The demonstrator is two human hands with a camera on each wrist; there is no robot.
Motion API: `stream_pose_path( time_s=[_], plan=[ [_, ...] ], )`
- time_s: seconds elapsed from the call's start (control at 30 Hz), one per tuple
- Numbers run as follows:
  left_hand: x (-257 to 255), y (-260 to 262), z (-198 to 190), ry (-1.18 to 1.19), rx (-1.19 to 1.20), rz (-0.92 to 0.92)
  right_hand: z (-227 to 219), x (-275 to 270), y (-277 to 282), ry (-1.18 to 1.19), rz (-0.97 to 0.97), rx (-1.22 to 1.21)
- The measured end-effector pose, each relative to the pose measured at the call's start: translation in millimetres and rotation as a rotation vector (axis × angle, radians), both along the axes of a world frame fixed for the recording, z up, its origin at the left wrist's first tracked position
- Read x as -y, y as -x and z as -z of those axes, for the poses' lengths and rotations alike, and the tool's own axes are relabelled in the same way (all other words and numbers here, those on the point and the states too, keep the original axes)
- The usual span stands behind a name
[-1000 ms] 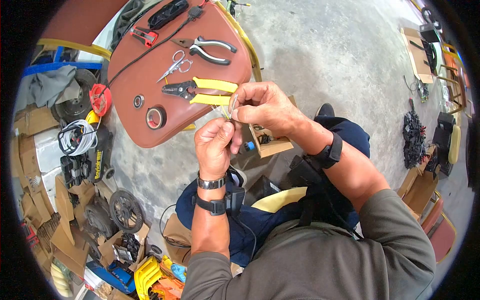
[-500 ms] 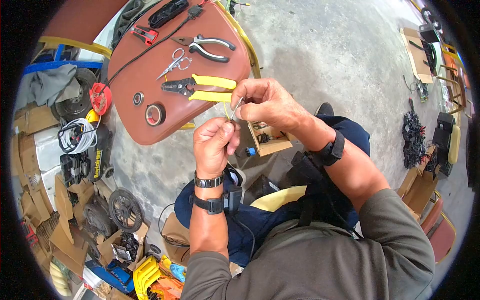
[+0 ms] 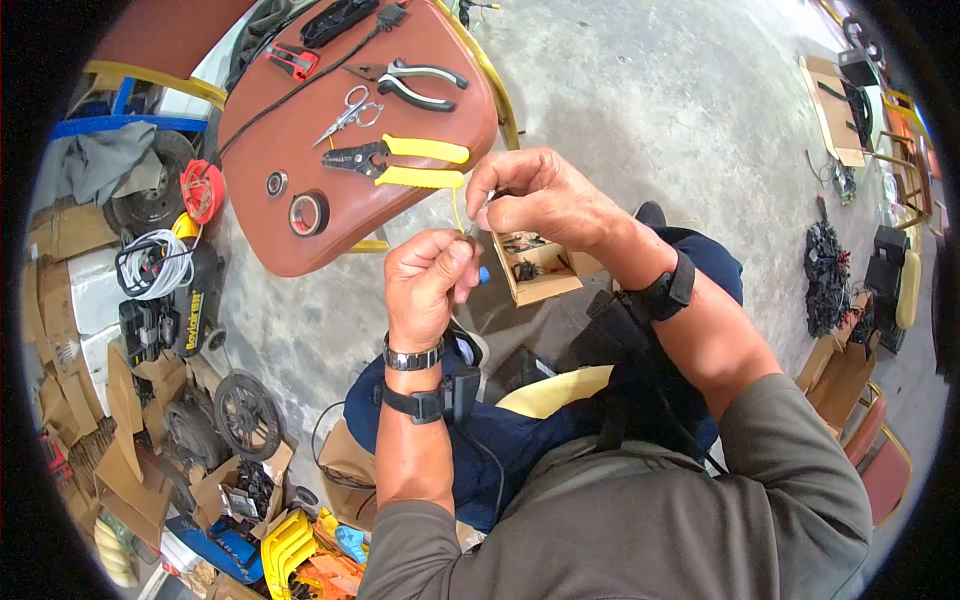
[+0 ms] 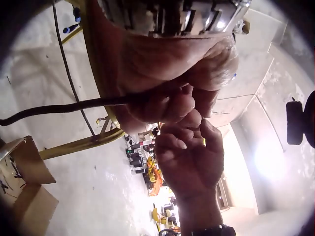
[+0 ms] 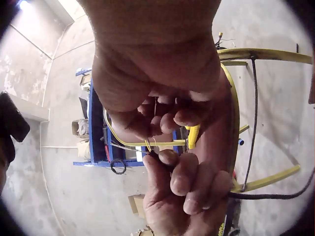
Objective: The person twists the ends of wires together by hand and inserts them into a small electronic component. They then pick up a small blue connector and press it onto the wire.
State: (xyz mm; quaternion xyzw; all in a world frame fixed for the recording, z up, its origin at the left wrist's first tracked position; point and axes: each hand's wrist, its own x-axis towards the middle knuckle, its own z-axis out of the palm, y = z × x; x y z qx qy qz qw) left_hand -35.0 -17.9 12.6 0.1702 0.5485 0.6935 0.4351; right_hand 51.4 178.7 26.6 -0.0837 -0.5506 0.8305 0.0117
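Observation:
In the head view my left hand (image 3: 428, 285) pinches the end of a black cable between thumb and forefinger. The cable (image 4: 64, 107) runs out of that fist in the left wrist view. A thin yellow wire (image 3: 457, 208) rises from the pinch toward the wire stripper (image 3: 425, 178) on the chair seat. Just above and to the right, my right hand (image 3: 545, 200) pinches a fine, light-coloured strand with thumb and forefinger; the fingers largely hide it. In the right wrist view, the left hand (image 5: 179, 191) sits close beneath the right fingertips.
On the brown chair seat (image 3: 265, 235) lie pliers (image 3: 415, 97), scissors (image 3: 347, 120), a tape roll (image 3: 322, 212), a small metal ring (image 3: 270, 184) and a red-handled tool (image 3: 293, 62). An open cardboard box (image 3: 550, 289) with small parts stands on the floor below my right hand.
My right fingertips have drawn slightly up and right, away from the left fingertips, widening the gap. The left hand keeps its pinch. The head view has shifted a little.

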Motion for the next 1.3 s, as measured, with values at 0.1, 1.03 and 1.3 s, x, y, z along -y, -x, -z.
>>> stream_pose_path(
  time_s=[0.1, 1.03, 1.3],
  plan=[
    [-2.4, -1.5, 2.6, -0.033, -0.025, -0.036, -3.6, 0.3, -0.8, -0.05, 0.019, -0.022],
    [-6.0, -0.8, -6.0, 0.111, 0.037, -0.062, 3.8, -1.2, -1.7, -0.667, 0.104, -0.318],
    [-6.8, -3.5, -2.7, 0.125, -0.058, -0.101, 3.8, 1.6, -2.0, -0.708, 0.123, -0.353]
  ],
)
